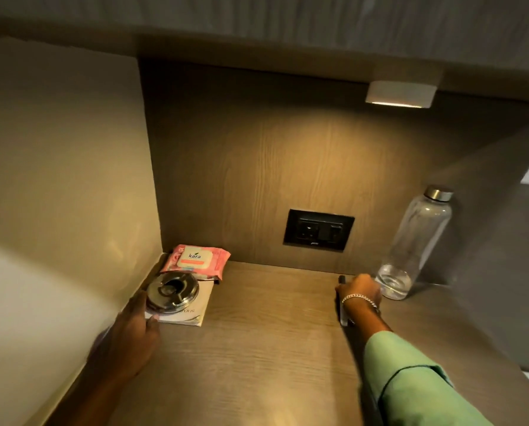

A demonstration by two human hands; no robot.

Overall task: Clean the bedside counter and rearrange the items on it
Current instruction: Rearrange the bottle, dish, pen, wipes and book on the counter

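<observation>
both hands are down on the wooden counter (257,333). the left hand (134,327) lies flat at the near left corner of a pale booklet (195,312), thumb touching its edge, fingers loose and closed on nothing. the right hand (360,292), with a silver chain bracelet (358,299) at the wrist and a green sleeve (410,379) behind it, covers a slim dark object (342,302) lying on the counter; whether the fingers wrap it or only press on it cannot be told.

a round shiny metal dish (172,292) sits on the booklet, and a pink wipes pack (195,261) marked "kara" lies just behind it in the back left corner. a clear bottle (410,247) with a metal cap stands at the right, near the right hand. the back panel is wood grain with a black socket plate (318,230), lit from above by a small under-shelf lamp (400,93); a plain wall closes the left side.

the dark object is mostly hidden by the hand, and the booklet's print is too blurred to read.
</observation>
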